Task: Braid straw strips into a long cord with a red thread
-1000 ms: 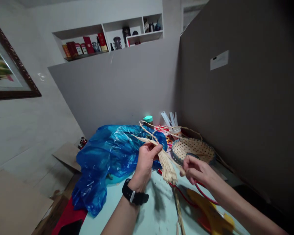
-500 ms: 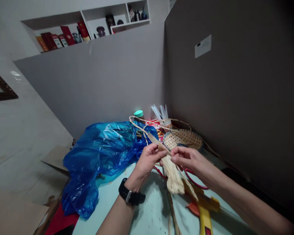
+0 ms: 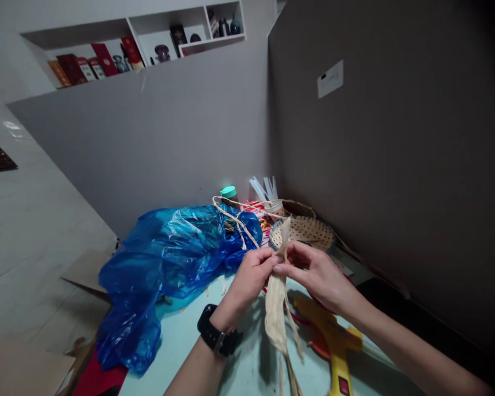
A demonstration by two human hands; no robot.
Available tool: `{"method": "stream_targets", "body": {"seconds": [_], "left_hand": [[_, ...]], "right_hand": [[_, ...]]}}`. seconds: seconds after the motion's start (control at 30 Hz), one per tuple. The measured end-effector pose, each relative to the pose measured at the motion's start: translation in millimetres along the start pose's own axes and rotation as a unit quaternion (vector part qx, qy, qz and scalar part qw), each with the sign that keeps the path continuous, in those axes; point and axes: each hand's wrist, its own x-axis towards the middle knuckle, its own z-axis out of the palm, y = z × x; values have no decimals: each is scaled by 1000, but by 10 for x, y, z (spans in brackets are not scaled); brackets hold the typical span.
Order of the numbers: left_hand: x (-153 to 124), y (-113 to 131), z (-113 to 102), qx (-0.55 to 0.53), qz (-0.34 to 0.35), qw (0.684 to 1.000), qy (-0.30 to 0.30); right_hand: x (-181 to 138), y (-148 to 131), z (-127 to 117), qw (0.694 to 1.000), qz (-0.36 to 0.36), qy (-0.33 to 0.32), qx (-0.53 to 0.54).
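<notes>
My left hand (image 3: 251, 278), with a black watch on the wrist, and my right hand (image 3: 313, 272) meet above the pale green table (image 3: 251, 368). Both pinch a bundle of pale dried husk strips (image 3: 275, 311) near its top. The bundle hangs down between the hands, and one strip tip sticks up above the fingers. A thin twisted cord (image 3: 235, 220) runs from the hands back over the blue plastic bag (image 3: 169, 258).
A woven basket (image 3: 303, 231) sits behind my hands, with a green-capped jar (image 3: 229, 193) and a cup of white sticks (image 3: 268, 192) further back. A yellow glue gun (image 3: 334, 341) lies at the front right. Grey partition walls close the back and right; cardboard lies on the floor, left.
My right hand has moved up and left to meet the left hand on the bundle. The bundle has turned from slanted to hanging straight down. The camera shifted right.
</notes>
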Motion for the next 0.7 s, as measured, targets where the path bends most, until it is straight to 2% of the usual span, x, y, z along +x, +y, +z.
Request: {"method": "stream_targets", "body": {"seconds": [0.13, 0.27, 0.43, 0.57, 0.7], "left_hand": [[-6, 11, -23, 2, -9, 1000, -29], [0, -9, -63, -10, -36, 998, -52], [-1, -15, -101, -11, -55, 996, -69], [-6, 39, -60, 7, 3, 1000, -10], [4, 63, 5, 18, 64, 997, 40]], "right_hand": [[1, -50, -37, 997, 9, -29, 66], [7, -3, -61, 994, 61, 18, 94], [6, 22, -69, 996, 53, 40, 54], [-9, -11, -55, 998, 31, 47, 0], [-23, -17, -43, 998, 0, 14, -56]]}}
